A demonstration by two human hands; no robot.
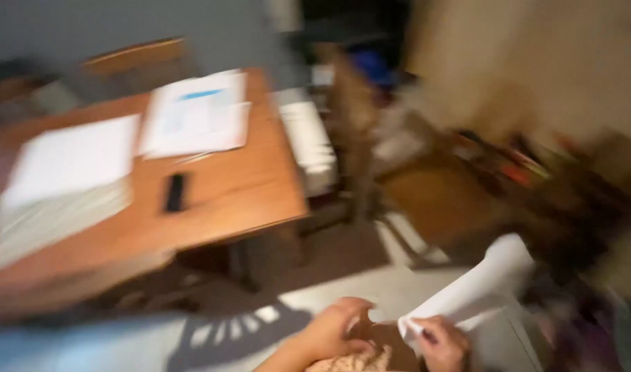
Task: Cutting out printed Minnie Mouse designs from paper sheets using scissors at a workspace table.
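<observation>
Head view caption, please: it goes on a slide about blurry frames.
Motion-blurred look down: both hands pinch a white sheet of paper beside a wooden table stacked with papers.

You saw heavy motion blur across the whole view. Light was dim and warm, brightest on the papers (71, 162) and table (239, 186). Chair shadow (233, 331) striped the floor (370, 282).

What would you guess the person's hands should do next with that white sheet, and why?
Probably steady the white paper with the left hand. Only the right hand pinches its lower corner, so the sheet sticks up loosely, while the left hand sits close beside it. The picture is blurred.
</observation>
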